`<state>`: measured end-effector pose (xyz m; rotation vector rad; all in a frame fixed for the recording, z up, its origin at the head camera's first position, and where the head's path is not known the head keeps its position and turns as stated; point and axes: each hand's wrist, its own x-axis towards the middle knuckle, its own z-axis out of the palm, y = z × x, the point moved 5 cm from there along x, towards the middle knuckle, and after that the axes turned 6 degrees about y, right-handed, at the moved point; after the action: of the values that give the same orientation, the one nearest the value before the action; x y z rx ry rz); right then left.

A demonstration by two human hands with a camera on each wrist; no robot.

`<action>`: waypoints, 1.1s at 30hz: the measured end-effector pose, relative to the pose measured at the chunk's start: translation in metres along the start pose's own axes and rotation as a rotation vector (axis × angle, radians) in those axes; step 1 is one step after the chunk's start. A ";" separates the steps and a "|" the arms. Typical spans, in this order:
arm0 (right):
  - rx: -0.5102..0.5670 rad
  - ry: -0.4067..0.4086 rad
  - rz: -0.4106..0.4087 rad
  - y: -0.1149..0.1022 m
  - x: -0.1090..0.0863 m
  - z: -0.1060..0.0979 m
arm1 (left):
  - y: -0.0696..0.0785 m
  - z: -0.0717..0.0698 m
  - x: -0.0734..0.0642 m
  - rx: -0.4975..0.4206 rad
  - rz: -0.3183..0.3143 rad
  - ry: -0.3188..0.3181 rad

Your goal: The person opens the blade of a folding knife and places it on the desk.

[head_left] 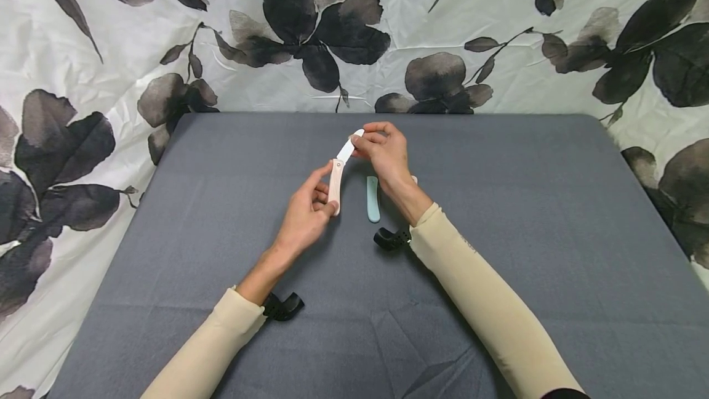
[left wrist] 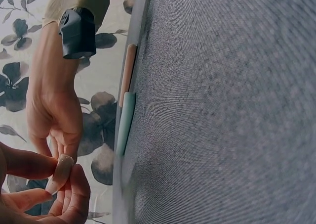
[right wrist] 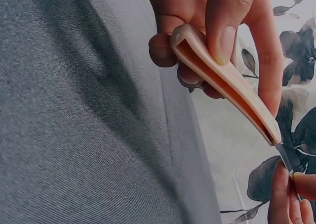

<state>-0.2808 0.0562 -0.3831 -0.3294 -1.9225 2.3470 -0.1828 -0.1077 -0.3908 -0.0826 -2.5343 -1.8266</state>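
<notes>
Two hands are holding a pink folding knife (head_left: 335, 186) above a grey table (head_left: 498, 233), with the blade (head_left: 346, 151) projecting from the handle's far end. The left hand (head_left: 306, 213) is gripping the handle from the left, its thumb sitting at the near end. The right hand (head_left: 386, 153) is pinching the blade close to its tip. The handle's long axis is running near to far, while the blade is slanting off toward the far right, so the two are forming a shallow bend. The handle is thus lying nearest the left hand, and to the near left of the right hand.

No separate container is showing; the handle's slot, visible in the right wrist view, is the only recess, and the exposed blade is lying outside it. A mint-green handle-shaped piece (head_left: 373, 201) is resting on the table to the knife's right, with its long axis running near to far. A pinkish-brown piece (left wrist: 127, 75) is lying just beyond it, largely hidden behind the right wrist in the head view.
</notes>
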 end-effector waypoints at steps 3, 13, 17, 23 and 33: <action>-0.028 -0.006 -0.005 0.000 0.002 0.002 | -0.001 0.000 0.000 -0.001 0.004 0.000; -0.090 -0.068 -0.015 -0.001 0.002 0.001 | -0.001 0.007 -0.007 -0.003 0.005 -0.003; -0.128 -0.112 -0.023 -0.002 0.001 0.002 | -0.003 0.009 -0.010 0.002 -0.001 -0.011; -0.165 -0.160 -0.011 -0.001 0.001 0.005 | -0.007 0.010 -0.012 0.001 -0.007 -0.012; -0.208 -0.186 0.007 0.002 0.004 0.005 | -0.011 0.011 -0.012 0.058 -0.005 -0.014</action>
<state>-0.2854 0.0521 -0.3850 -0.1352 -2.2601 2.2569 -0.1716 -0.1013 -0.4053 -0.0883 -2.5971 -1.7594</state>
